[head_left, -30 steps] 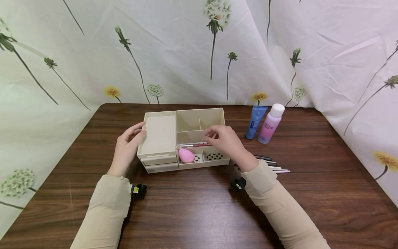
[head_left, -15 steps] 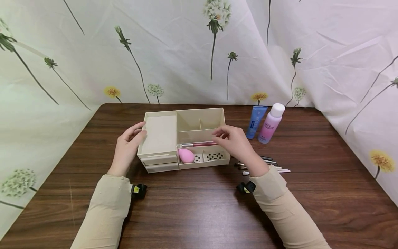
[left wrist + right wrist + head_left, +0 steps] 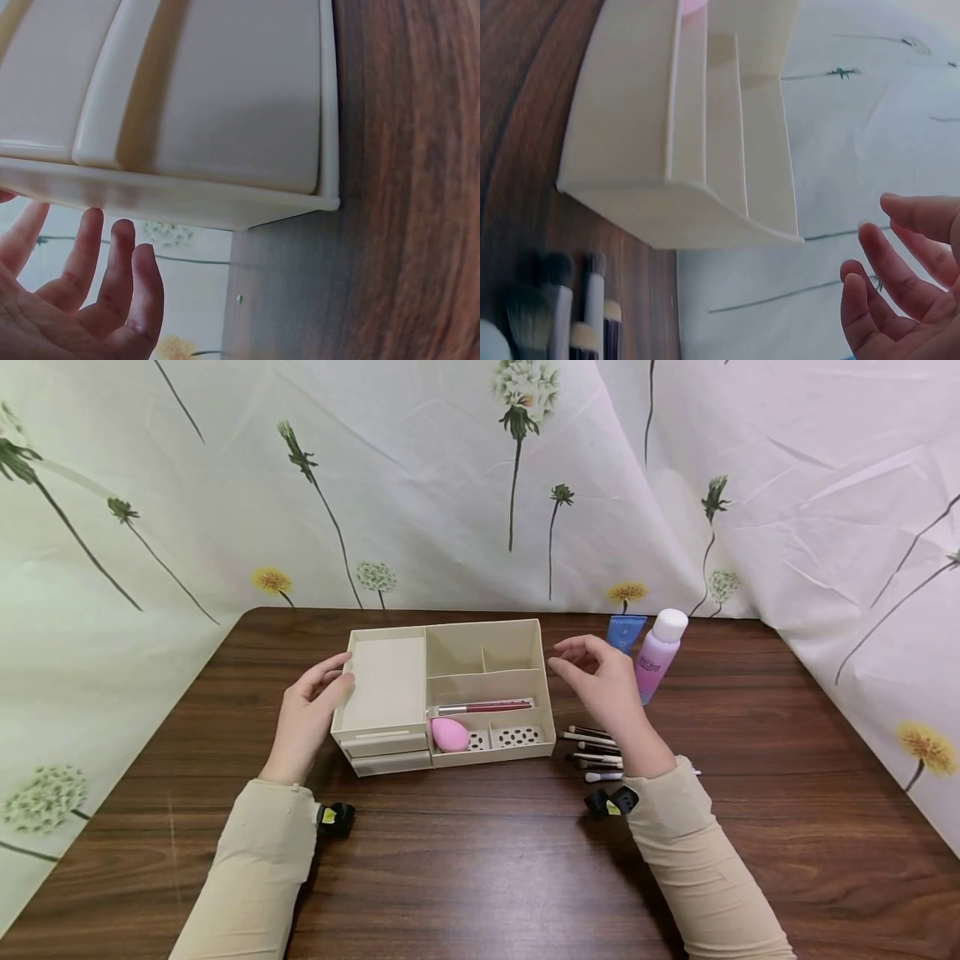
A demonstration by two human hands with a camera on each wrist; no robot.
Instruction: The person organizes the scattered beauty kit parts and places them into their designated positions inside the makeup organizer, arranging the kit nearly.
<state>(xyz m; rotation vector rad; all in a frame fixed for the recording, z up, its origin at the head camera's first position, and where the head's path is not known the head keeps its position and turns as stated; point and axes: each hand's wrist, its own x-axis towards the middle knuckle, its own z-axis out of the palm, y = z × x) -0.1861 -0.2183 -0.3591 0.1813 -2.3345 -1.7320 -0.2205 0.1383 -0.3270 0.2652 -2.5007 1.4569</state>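
Observation:
A cream desk organizer (image 3: 387,685) stands on the table, with drawers at its left and divided compartments at its right. My left hand (image 3: 303,714) touches its left side, fingertips along the upper edge. In the left wrist view, the fingers (image 3: 120,262) are extended beside the wall. In the front compartment sits a pink makeup sponge (image 3: 450,736). Behind it lies a slim dark red stick (image 3: 495,707) with a silver end. My right hand (image 3: 606,685) hovers just right of the organizer, fingers loosely bent with nothing between them; the right wrist view shows it apart from the box.
Several makeup brushes (image 3: 592,750) lie right of the organizer, partly hidden under the right forearm. Behind the right hand stand a blue tube (image 3: 625,630), half covered, and a pink spray bottle (image 3: 657,662) with a white cap. A floral cloth (image 3: 450,485) hangs along the table's back edge.
My right hand has moved right, from over the organizer's compartments to beside it, uncovering the red stick and the brushes and covering part of the blue tube. The left hand stays put.

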